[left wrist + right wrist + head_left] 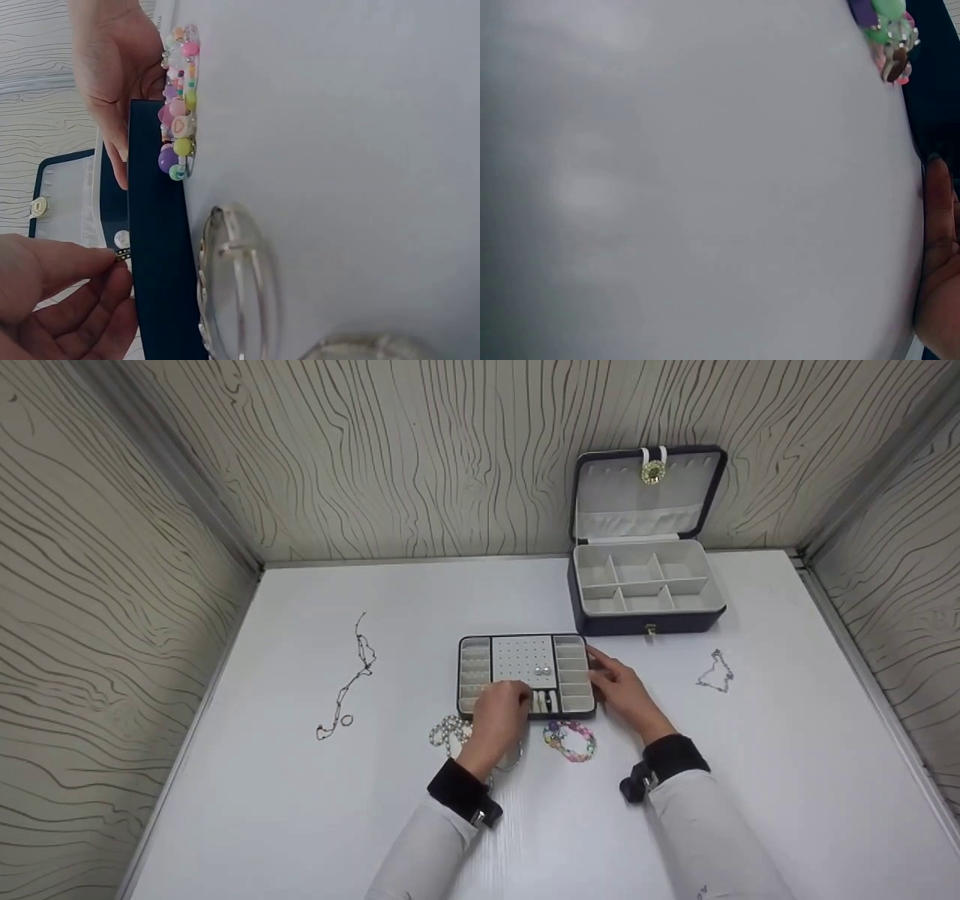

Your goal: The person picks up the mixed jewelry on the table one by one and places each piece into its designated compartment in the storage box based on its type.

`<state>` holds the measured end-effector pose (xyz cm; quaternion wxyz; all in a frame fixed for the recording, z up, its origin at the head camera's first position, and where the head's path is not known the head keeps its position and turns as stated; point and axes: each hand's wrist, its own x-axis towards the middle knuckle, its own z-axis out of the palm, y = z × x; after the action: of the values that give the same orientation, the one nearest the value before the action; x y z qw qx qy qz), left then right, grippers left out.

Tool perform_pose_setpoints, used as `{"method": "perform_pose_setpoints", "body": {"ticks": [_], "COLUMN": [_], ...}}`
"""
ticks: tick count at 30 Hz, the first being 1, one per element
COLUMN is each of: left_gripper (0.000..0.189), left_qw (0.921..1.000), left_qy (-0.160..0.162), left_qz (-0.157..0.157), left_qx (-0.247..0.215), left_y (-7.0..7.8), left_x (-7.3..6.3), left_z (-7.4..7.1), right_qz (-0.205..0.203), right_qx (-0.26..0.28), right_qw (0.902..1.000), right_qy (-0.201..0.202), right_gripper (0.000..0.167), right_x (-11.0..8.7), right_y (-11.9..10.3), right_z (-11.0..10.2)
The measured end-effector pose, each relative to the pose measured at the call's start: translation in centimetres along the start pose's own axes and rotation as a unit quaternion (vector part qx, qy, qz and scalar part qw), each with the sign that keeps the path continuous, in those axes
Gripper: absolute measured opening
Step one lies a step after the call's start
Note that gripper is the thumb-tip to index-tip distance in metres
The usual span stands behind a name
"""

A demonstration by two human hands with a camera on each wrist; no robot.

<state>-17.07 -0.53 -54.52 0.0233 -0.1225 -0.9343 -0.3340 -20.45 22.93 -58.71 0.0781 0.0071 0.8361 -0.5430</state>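
Observation:
A shallow jewellery tray (517, 639) with a dark rim lies mid-table, with narrow compartments at both sides and a perforated panel in the centre. Two pearl earrings (541, 670) sit on that panel. Over the tray's front edge, my left hand (501, 716) pinches a small studded band (124, 254) between thumb and finger, close to the ring slots (544, 702). My right hand (626, 694) rests against the tray's right side with its fingers extended. In front of the tray lies a colourful beaded bracelet (570, 741). Silvery jewellery (448, 731) lies partly hidden behind my left hand.
Behind and to the right stands an open dark jewellery box (645, 622) with divided compartments, its lid raised. A fine chain necklace (341, 701) and a small ring (346, 720) lie at left. Another chain (718, 671) lies at right. Patterned walls border the table.

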Motion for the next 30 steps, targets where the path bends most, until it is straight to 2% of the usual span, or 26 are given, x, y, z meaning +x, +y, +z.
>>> {"method": "perform_pose_setpoints", "body": {"ticks": [9, 17, 23, 30], "left_gripper": [0.007, 0.007, 0.011, 0.014], "left_qw": [0.9999, 0.9998, 0.9997, 0.9990], "left_qy": [-0.015, -0.004, 0.002, -0.015], "left_qz": [0.000, 0.013, 0.023, 0.019], "left_qx": [-0.005, -0.011, 0.011, 0.039], "left_y": [0.19, -0.08, -0.21, -0.10], "left_x": [0.03, 0.21, 0.16, 0.16], "left_z": [0.31, 0.58, 0.66, 0.57], "right_qz": [-0.003, 0.003, 0.009, 0.000], "right_qx": [-0.002, -0.005, -0.012, -0.015], "right_qw": [1.0000, 0.9999, 0.9998, 0.9999], "right_qy": [-0.004, -0.010, -0.014, -0.005], "right_gripper": [0.050, 0.051, 0.051, 0.052], "right_x": [0.02, -0.04, -0.06, 0.02], "right_y": [0.11, -0.02, -0.08, -0.10], "right_z": [-0.03, -0.08, -0.10, -0.03]}}
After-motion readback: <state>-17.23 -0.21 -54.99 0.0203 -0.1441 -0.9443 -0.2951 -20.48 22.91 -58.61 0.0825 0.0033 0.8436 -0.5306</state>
